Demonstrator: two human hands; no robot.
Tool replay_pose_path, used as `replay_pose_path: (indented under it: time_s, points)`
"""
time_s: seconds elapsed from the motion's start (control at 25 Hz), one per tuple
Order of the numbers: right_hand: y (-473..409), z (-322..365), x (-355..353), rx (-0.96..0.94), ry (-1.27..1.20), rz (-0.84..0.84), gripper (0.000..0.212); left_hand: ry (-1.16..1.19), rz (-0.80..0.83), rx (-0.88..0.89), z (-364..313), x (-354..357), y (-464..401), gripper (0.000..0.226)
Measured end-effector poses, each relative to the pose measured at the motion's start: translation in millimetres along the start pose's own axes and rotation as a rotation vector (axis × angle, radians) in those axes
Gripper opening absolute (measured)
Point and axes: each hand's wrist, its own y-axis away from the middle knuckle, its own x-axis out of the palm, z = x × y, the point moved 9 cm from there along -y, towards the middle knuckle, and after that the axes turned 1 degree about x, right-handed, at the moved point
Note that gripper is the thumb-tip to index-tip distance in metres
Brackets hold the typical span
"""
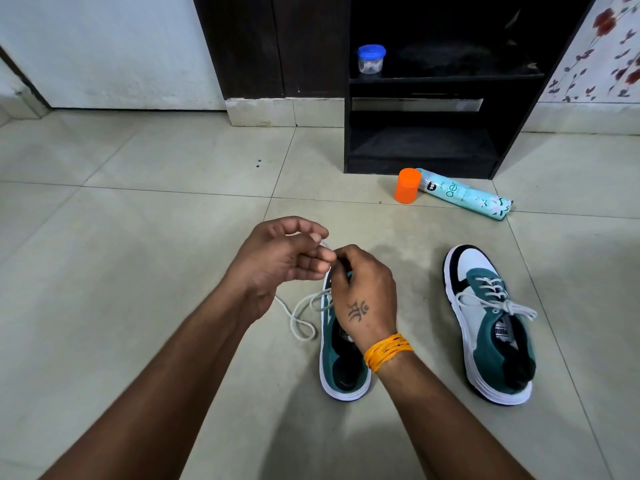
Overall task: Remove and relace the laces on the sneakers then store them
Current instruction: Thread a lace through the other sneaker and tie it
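A pale grey-green tiled floor (138,237) fills most of the view, meeting a white wall at the back. Against that wall stands a dark brown, almost black wooden shelf unit (433,147) with open compartments; on its upper shelf, at the left, sits a small clear plastic jar with a blue lid (371,59).

Two bare forearms reach in from below. Under them, on the floor, lies the nearer teal, white and black sneaker (341,362), toe pointing away, its front half hidden by the hands. Well to its right lies the matching second teal, white and black sneaker (491,327), fully laced with its white lace tied in a bow.

The left hand (280,258) has its fingers curled, thumb and fingertips pinching the white shoelace (301,317) above the nearer sneaker's toe. The right hand (363,289), back facing up with a small dark tattoo on it, also curls its fingers and pinches the same lace, fingertips touching those of the left hand. The loose part of the lace trails down to the floor just left of the sneaker, forming a loop there.

In front of the shelf unit, a light turquoise spray can (464,197) lies on its side, and an orange plastic cap (408,186) stands at its left end, touching it.

A band of orange thread (388,351) wraps the right wrist.
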Motion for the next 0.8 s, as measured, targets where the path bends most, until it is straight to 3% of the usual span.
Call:
replay_pose_path:
  time_s: [0.2,0.4,0.52,0.68,0.8]
  points:
    - [3.2,-10.6,0.8,0.074,-0.136,0.019,0.009,0.017,0.007,0.008,6.2,-2.7,-3.1,0.027]
    - [25.6,-41.0,-24.3,0.254,-0.205,-0.054,0.012,-0.224,-0.14,0.055,25.0,-10.6,-9.1,0.008]
    - [45.9,-71.6,-31.6,0.412,-0.158,-0.053,0.014,-0.463,-0.232,0.166,33.4,-12.1,-14.2,0.008]
    - [58.2,-75.5,-14.1,0.372,0.032,0.112,0.042,-0.606,-0.188,0.258,44.0,17.0,-17.4,0.011]
    - [57.5,-72.5,-5.2,0.309,0.103,0.1,0.041,-0.748,-0.153,0.351,53.2,46.0,-11.5,0.011]
